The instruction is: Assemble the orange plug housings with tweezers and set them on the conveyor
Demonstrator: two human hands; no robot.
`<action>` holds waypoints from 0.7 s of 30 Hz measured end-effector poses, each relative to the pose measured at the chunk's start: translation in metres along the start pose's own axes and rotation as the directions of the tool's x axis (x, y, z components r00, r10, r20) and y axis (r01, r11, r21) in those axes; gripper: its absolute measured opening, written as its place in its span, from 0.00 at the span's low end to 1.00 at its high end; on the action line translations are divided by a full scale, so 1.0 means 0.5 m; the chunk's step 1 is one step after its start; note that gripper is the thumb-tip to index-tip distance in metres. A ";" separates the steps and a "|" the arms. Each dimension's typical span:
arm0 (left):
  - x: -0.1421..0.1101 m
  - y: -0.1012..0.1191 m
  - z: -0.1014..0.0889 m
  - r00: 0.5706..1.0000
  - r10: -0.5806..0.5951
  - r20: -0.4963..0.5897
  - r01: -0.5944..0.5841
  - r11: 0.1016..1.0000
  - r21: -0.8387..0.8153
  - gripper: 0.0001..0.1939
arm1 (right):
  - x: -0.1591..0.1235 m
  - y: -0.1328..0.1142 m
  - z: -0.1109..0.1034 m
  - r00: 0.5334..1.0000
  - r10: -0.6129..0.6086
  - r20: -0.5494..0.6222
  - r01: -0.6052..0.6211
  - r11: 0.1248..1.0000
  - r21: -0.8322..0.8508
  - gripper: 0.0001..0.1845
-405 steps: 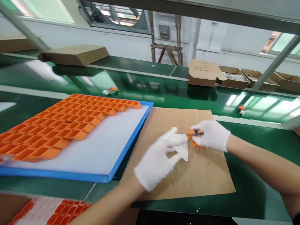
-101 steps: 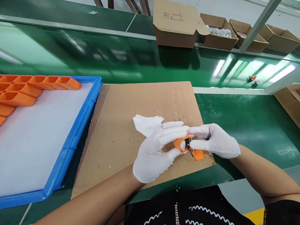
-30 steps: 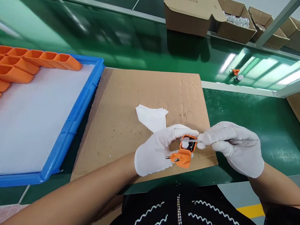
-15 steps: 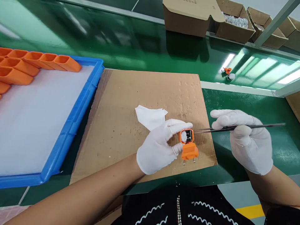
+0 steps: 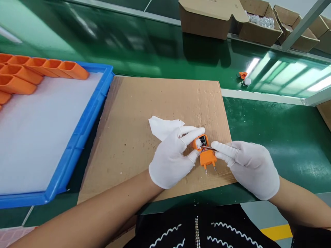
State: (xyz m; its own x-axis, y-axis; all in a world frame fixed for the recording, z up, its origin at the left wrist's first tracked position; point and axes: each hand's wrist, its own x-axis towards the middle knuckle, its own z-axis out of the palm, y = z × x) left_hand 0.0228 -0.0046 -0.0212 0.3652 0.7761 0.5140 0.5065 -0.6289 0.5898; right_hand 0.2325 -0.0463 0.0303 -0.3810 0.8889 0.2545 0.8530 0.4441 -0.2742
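Both hands wear white gloves and meet over a cardboard sheet (image 5: 144, 113) on the green bench. My left hand (image 5: 172, 156) pinches an orange plug housing (image 5: 206, 155), its open top showing dark parts inside and its two metal pins pointing toward me. My right hand (image 5: 247, 167) is closed on thin metal tweezers (image 5: 209, 148), whose tip reaches into the housing's open top. A white cloth (image 5: 164, 126) lies on the cardboard just behind my left hand.
A blue tray (image 5: 77, 137) with a white liner holds several orange housings (image 5: 38, 70) at the left. Beyond the cardboard runs a green conveyor belt (image 5: 129, 41) carrying a small orange and white part (image 5: 244, 78). Cardboard boxes (image 5: 212, 15) stand at the back right.
Half a second ago my right hand held the tweezers lifted away to the right. It has come back down, and the tip is in the housing again. The part on the belt drifted left.
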 end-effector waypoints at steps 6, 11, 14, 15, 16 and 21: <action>-0.004 0.003 0.005 0.997 0.063 -0.039 -0.065 0.997 -0.049 0.26 | -0.001 -0.012 0.013 0.990 0.014 0.142 -0.005 0.998 -0.069 0.22; 0.000 0.004 0.005 0.996 0.081 -0.034 -0.082 0.996 -0.045 0.28 | 0.002 -0.016 0.011 0.991 0.059 0.119 -0.055 0.998 -0.035 0.20; 0.001 0.005 0.005 0.995 0.086 -0.042 -0.088 0.995 -0.048 0.28 | 0.002 -0.016 0.011 0.997 0.039 0.072 -0.038 0.999 -0.026 0.20; 0.001 0.006 0.005 0.994 0.097 -0.041 -0.099 0.994 -0.044 0.28 | 0.002 -0.016 0.011 0.997 0.025 0.074 -0.022 0.999 -0.040 0.20; 0.001 0.007 0.005 0.994 0.105 -0.038 -0.106 0.993 -0.041 0.28 | 0.002 -0.017 0.011 0.996 0.012 0.083 -0.007 0.999 -0.052 0.21; 0.000 0.008 0.006 0.996 0.088 -0.017 -0.089 0.996 -0.029 0.27 | 0.004 -0.023 0.008 0.993 0.043 0.107 -0.033 0.995 -0.094 0.20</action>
State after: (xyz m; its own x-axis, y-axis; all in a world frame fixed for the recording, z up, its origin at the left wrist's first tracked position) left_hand 0.0271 -0.0070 -0.0205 0.3954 0.7166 0.5746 0.4490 -0.6965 0.5597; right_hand 0.2205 -0.0491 0.0301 -0.3800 0.9141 0.1416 0.8949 0.4020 -0.1936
